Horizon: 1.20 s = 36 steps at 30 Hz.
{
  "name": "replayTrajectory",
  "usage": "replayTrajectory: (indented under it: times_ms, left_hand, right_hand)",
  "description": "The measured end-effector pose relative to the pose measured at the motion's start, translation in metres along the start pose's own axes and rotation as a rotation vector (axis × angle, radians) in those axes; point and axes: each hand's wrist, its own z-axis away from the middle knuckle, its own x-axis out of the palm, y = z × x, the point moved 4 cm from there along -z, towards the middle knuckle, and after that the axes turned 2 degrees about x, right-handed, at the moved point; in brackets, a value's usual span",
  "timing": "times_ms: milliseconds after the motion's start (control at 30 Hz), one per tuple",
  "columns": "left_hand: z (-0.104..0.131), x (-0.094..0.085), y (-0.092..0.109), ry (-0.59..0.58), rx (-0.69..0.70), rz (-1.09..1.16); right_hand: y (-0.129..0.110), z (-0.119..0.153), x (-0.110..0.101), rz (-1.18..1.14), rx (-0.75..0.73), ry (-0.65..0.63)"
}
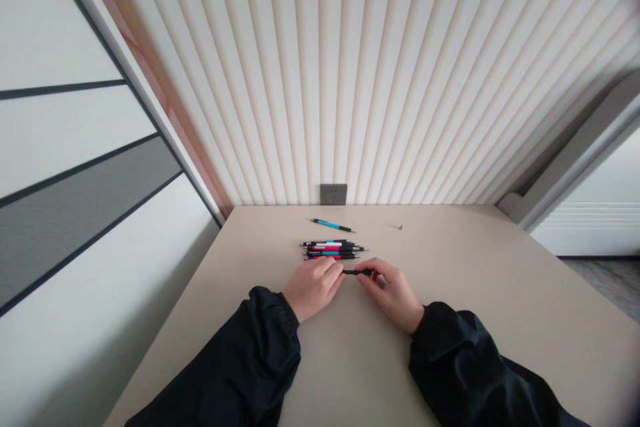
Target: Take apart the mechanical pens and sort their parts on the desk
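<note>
Lowest in frame: dark left sleeve at bottom left, matching right sleeve at bottom right, both loose with gathered cuffs. Beneath both, a pale beige tabletop, wide at the bottom edge, narrowing toward mid-frame. Along the left side of frame, a white panel with dark seams and one grey band. Just below centre of frame, right hand, thumb and fingertips pinched together on the right end of a slim black pen-like piece. To its left, left hand, back upward, fingers close together and clamped on the left end of same piece; exact hold under the knuckles hidden, cannot tell. Piece roughly level, bare only between both sets of fingertips.

Directly above the left hand in frame: pile of pens, side by side and overlapping, tips mostly rightward; black, red, blue and white parts visible. Exact count uncertain. Farther up, apart from pile: single blue pen, black at both ends, slanting down to the right. To right of it, small metallic bit, too small to identify.

At centre, beyond the far table edge: dark grey wall socket, set in a cream fluted wall filling the upper frame.
</note>
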Motion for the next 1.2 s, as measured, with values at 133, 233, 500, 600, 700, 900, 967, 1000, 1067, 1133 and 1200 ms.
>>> replayTrajectory:
  times_ms: [133, 233, 500, 600, 700, 900, 967, 1000, 1067, 1133, 1200]
  left_hand:
    - [-0.001, -0.003, 0.003, 0.011, 0.043, 0.014]
    - [-0.001, -0.003, 0.004, 0.008, 0.048, 0.028]
    - [0.000, -0.003, 0.004, -0.016, 0.009, 0.006]
    - [-0.001, -0.004, 0.005, -0.010, 0.023, -0.016]
    - [-0.001, -0.004, 0.004, 0.002, 0.027, -0.016]
    - [0.000, 0.000, 0.002, 0.014, 0.021, 0.017]
    - [0.000, -0.001, 0.002, 0.022, 0.023, 0.039]
    - [0.000, -0.001, 0.003, 0.024, 0.026, 0.047]
    - [0.000, -0.003, 0.004, 0.020, 0.027, 0.049]
    - [0.000, -0.004, 0.004, 0.010, 0.018, 0.046]
    - [0.000, -0.004, 0.004, 0.005, 0.012, 0.045]
  right_hand:
    - [-0.003, 0.001, 0.000, 0.013, -0.009, -0.016]
    - [-0.006, 0.002, 0.001, 0.006, -0.018, -0.050]
    - [-0.005, 0.002, 0.001, 0.019, -0.004, -0.016]
    - [-0.005, 0.001, 0.002, 0.028, -0.013, -0.026]
    - [-0.006, 0.001, 0.002, 0.035, -0.015, -0.035]
    - [-0.006, 0.000, 0.001, 0.048, -0.038, -0.054]
    - [-0.008, 0.001, 0.002, 0.055, -0.063, -0.079]
    - [-0.009, 0.001, 0.002, 0.058, -0.076, -0.090]
    - [-0.011, 0.001, 0.003, 0.060, -0.090, -0.093]
    - [-0.011, 0.001, 0.002, 0.063, -0.083, -0.076]
    - [-0.010, 0.001, 0.003, 0.066, -0.074, -0.057]
